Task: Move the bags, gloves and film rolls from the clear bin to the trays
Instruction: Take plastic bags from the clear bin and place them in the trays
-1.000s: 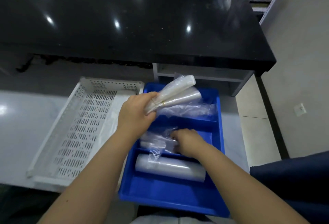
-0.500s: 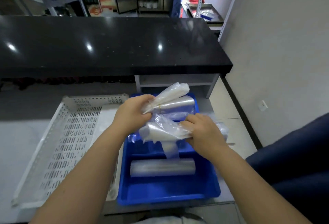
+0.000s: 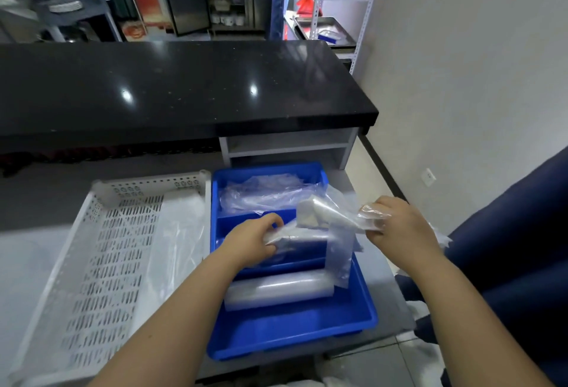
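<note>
A blue divided tray [image 3: 292,329] sits in front of me. A clear film roll [image 3: 278,291] lies in its near compartment, and loose clear bags [image 3: 261,196] fill the far one. My left hand [image 3: 252,240] is low in the middle compartment, closed on rolled clear plastic [image 3: 295,237]. My right hand [image 3: 396,222] is raised over the tray's right edge and grips a bundle of clear plastic bags [image 3: 330,217], with one bag hanging down from it. A white perforated tray [image 3: 101,263] stands to the left with a clear sheet [image 3: 178,239] along its right side. The clear bin is not in view.
A black glossy counter [image 3: 172,88] runs across behind the trays, with a grey shelf unit [image 3: 289,143] under its right end. A dark blue seat [image 3: 516,248] is close on the right. Metal shelving [image 3: 325,24] stands at the back.
My left hand has dropped with its rolls into the blue tray's middle compartment. My right hand has pulled its bag bundle up and to the right. The view has tilted upward.
</note>
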{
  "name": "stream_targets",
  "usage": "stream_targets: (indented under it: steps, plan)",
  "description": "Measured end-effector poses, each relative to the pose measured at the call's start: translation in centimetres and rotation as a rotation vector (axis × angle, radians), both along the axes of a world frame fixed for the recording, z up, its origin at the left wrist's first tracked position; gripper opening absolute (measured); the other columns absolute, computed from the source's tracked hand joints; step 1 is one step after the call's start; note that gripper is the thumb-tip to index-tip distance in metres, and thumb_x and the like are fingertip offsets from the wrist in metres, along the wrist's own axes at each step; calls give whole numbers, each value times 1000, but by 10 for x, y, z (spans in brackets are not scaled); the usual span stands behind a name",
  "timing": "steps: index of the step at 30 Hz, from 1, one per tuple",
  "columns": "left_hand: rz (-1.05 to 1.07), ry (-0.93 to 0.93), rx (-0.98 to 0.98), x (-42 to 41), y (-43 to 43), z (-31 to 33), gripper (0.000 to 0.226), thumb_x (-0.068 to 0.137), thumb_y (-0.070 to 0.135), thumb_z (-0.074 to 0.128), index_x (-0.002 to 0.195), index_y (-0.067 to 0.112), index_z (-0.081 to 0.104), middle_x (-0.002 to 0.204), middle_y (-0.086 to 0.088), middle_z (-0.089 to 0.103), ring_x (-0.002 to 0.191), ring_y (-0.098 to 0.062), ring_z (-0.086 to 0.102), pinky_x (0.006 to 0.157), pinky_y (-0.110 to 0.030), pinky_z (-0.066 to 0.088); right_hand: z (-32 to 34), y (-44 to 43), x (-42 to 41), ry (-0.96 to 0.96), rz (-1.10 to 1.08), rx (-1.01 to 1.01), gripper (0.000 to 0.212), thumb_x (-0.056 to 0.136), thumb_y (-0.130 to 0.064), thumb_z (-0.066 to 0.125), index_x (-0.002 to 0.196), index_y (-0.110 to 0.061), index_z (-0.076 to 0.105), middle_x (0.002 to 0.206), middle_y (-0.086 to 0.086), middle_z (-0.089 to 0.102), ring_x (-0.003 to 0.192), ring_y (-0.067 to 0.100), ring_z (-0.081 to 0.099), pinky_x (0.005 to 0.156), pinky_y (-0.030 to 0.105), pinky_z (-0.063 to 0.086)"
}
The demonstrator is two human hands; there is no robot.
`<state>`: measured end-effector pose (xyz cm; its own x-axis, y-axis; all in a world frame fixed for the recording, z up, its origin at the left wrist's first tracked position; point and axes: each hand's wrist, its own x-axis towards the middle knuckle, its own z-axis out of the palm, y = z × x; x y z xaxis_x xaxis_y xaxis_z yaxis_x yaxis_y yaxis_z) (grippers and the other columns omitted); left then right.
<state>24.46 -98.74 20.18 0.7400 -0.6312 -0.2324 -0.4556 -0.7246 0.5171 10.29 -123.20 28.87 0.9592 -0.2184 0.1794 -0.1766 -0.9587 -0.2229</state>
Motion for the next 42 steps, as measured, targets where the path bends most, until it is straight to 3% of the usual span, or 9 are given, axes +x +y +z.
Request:
stream_targets:
  steps: [5, 12, 17, 22, 25, 29, 33, 37, 42]
  plan:
    - [-64, -337, 45, 6, -6, 1, 32, 78, 26, 61, 109, 32, 53, 109, 4, 64, 100, -24, 55, 77, -35, 35, -6, 15, 10, 10, 63, -14, 16, 69, -2, 70, 79, -14, 66, 75, 6, 59, 68, 28, 52, 57, 34, 41]
    - [-13, -556, 22, 17, 0, -11, 25, 82, 31, 63, 107, 25, 63, 108, 2, 59, 103, -22, 47, 89, -39, 34, -9, 22, 25, 45, 75, -13, 13, 77, -13, 70, 89, -15, 66, 83, 3, 61, 75, 22, 51, 64, 34, 44]
    - [64, -549, 20, 18, 11, 3, 41, 80, 39, 65, 118, 26, 58, 114, 2, 59, 109, -23, 48, 94, -40, 31, -4, 37, 39, 53, 120, 22, 17, 75, -9, 70, 92, -13, 69, 86, 6, 62, 81, 29, 56, 67, 40, 48]
    - [295, -572, -120, 28, 55, 40, 42, 75, 24, 74, 116, 22, 63, 112, -2, 64, 108, -28, 51, 88, -41, 39, -12, 75, 63, -14, 266, 39, 23, 66, -2, 73, 87, -10, 69, 82, 10, 64, 78, 34, 59, 63, 41, 49]
    - [417, -555, -204, 32, 83, 48, 31, 82, 22, 72, 112, 20, 66, 109, -2, 67, 106, -28, 55, 90, -43, 43, -39, 107, 78, 135, 369, 5, 20, 73, -9, 65, 92, -14, 65, 92, 9, 62, 88, 34, 57, 71, 40, 45]
    - [321, -501, -331, 12, 83, 43, 24, 82, 25, 73, 105, 20, 69, 103, 1, 69, 98, -23, 59, 88, -36, 44, -64, 115, 90, 285, 374, 24, 19, 77, -11, 62, 95, -16, 66, 102, 6, 65, 95, 29, 58, 78, 36, 46]
    - [114, -388, -127, -16, 48, 22, 39, 74, 39, 73, 111, 26, 68, 110, 3, 68, 103, -22, 56, 89, -40, 45, -72, 112, 93, 263, 335, 145, 24, 75, -16, 65, 98, -22, 64, 99, 2, 69, 91, 26, 62, 76, 35, 50]
    - [33, -376, 58, -23, 27, 6, 27, 79, 37, 63, 103, 25, 68, 104, 2, 66, 99, -24, 54, 84, -36, 40, -79, 95, 85, 197, 396, 80, 34, 78, -21, 68, 111, -26, 61, 113, -1, 66, 101, 24, 59, 86, 34, 44]
    - [58, -343, 186, -23, 20, 3, 17, 84, 31, 53, 84, 20, 67, 92, 1, 68, 90, -24, 59, 69, -31, 36, -84, 69, 67, 23, 322, 44, 24, 66, -11, 75, 86, -22, 68, 83, -1, 66, 78, 28, 56, 68, 36, 44]
